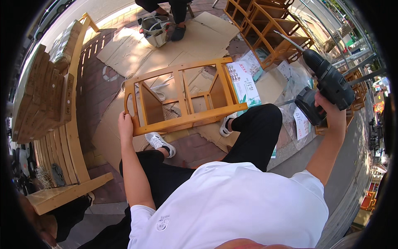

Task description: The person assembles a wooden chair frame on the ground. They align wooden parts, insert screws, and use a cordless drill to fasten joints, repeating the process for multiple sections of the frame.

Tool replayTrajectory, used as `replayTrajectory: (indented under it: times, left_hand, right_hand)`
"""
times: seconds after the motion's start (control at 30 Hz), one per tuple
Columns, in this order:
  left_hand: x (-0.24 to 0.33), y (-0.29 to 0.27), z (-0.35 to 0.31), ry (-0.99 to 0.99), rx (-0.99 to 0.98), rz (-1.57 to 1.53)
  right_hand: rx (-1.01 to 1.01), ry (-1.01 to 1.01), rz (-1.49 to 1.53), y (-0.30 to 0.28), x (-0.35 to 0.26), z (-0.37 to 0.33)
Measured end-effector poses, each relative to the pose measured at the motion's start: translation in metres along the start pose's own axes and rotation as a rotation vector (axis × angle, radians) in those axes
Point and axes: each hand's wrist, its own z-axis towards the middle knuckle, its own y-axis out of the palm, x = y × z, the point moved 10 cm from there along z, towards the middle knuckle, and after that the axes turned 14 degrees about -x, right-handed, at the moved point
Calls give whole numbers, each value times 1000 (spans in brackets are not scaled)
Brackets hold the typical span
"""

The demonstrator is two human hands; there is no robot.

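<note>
In front of my legs stands an orange-brown wooden frame [195,118], rectangular, with slats and side panels. My left hand [125,124] is closed round its near left corner, beside the oval handle cut-out. Out to the right, my right hand [325,103] grips a black cordless drill [333,83] by its handle. The drill's long thin bit points up and to the left, well apart from the frame. Part of the frame's underside is hidden from this angle.
Cardboard sheets [199,45] cover the brick paving. Stacked cartons [45,95] lie on a slatted wooden bench [81,153] at left. More wooden frames [269,37] stand far right, near printed sheets [244,79] and clear plastic. A seated person's legs and a light bag [155,33] are ahead.
</note>
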Motion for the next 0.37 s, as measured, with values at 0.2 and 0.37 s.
replayTrajectory:
  times: [0.2, 0.37]
  left_hand:
    - [-4, -2, -20, -76, 122, 50]
    - [3, 33, 28, 80, -275, -24]
  right_hand:
    - [427, 481, 623, -8, 355, -253]
    - [633, 899, 951, 137, 575, -421]
